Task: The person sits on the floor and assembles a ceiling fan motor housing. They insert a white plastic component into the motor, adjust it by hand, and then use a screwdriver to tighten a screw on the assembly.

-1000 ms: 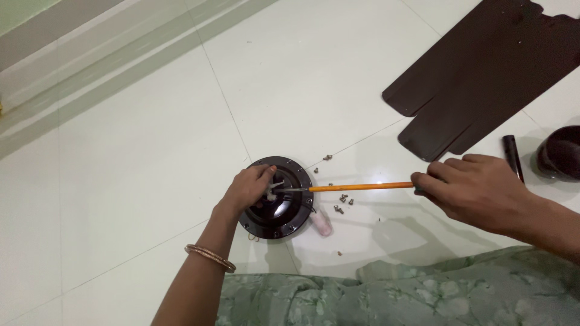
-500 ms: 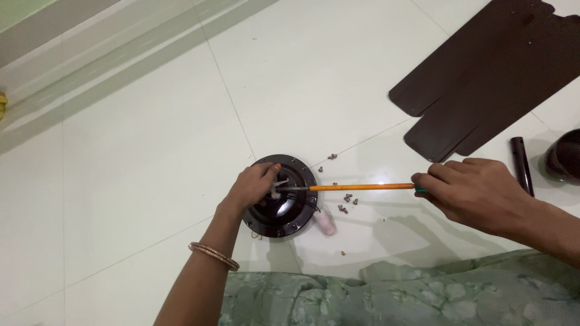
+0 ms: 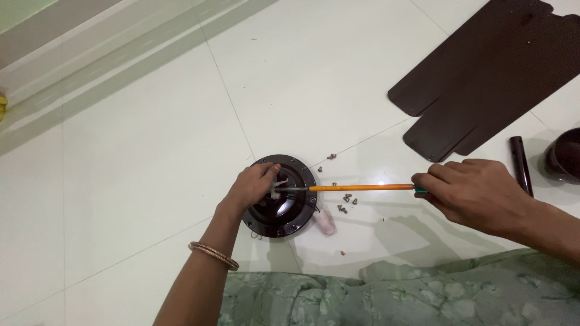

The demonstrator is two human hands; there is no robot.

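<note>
A round dark-brown fan motor housing (image 3: 284,214) lies on the white tiled floor. My left hand (image 3: 254,185), a bangle on its wrist, rests on the housing's top and pinches small white wires at its centre. My right hand (image 3: 474,193) grips the handle of a long screwdriver with an orange shaft (image 3: 361,188). The shaft lies nearly level and its metal tip meets the centre of the housing by my left fingers. Several small screws (image 3: 345,200) lie on the floor beneath the shaft.
Dark-brown fan blades (image 3: 489,75) lie stacked at the upper right. A dark rod (image 3: 521,164) and a dark cup-shaped cover (image 3: 565,156) sit at the right edge. A small pinkish piece (image 3: 326,223) lies beside the housing. My green patterned clothing (image 3: 393,299) fills the bottom.
The view has drifted slightly, so everything sits a little lower and further right. Both hands keep their grips; the screwdriver stays at the housing's centre.
</note>
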